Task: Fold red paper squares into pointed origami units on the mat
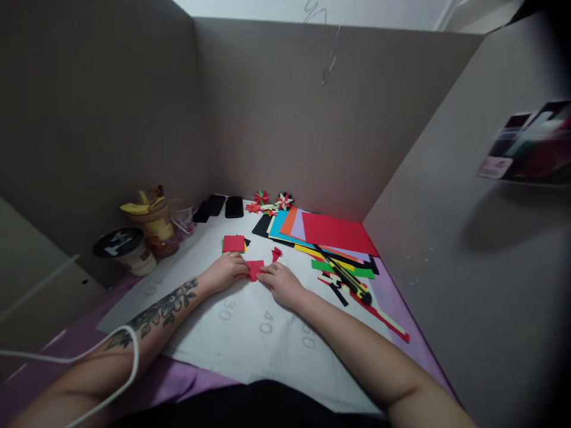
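A small red square of paper point(256, 270) lies on the white numbered sheet point(200, 351). My left hand point(228, 270) grips its left edge with the fingers drawn together. At the right edge, my right hand point(282, 284) pinches the same paper between thumb and fingertips. Just beyond it sits a small folded red paper piece point(276, 254). A stack of paper squares point(234, 244), red on top with green, yellow and black showing below, lies past my left hand.
Coloured paper sheets point(339, 232) fan out at the back right, with a yellow-black utility knife point(352, 283) and paper strips point(343, 269) nearer. Folded paper stars point(284, 201) and a dark phone point(234, 207) lie at the back. Tubs point(127, 251) stand left; a white cable point(134, 356) crosses my left arm.
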Demonstrator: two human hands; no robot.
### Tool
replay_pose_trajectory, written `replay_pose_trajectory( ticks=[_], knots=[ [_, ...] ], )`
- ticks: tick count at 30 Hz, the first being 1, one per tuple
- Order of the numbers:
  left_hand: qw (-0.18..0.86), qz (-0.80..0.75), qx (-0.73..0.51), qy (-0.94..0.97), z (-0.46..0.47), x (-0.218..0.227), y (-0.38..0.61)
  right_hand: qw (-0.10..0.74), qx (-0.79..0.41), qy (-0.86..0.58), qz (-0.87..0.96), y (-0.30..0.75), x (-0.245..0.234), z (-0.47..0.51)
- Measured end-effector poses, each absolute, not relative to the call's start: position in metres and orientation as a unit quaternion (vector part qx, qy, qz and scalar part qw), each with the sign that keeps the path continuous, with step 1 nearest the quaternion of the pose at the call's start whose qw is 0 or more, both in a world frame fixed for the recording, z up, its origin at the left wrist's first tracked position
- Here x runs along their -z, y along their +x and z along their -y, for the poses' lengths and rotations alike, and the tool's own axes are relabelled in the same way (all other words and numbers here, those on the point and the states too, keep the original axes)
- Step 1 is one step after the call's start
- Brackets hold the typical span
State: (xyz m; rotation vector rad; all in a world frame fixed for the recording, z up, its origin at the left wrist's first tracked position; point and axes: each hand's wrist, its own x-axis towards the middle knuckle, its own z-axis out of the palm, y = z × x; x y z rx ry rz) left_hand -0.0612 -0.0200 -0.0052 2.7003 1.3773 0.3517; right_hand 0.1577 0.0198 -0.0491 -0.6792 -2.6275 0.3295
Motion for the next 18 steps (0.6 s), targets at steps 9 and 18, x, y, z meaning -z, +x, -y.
replay_pose_trajectory(
  ticks=[9, 18],
  knots=[
    [0.068, -0.441, -0.171, 0.879, 0.031, 0.009, -0.058, 0.212, -0.088, -0.112, 0.967, 0.161, 0.050, -0.035],
    [0.208, -0.556, -0.177, 0.785, 0.021, 0.014, -0.046, 0.215, -0.120, -0.087, 0.965, 0.167, 0.055, -0.036]
  ],
)
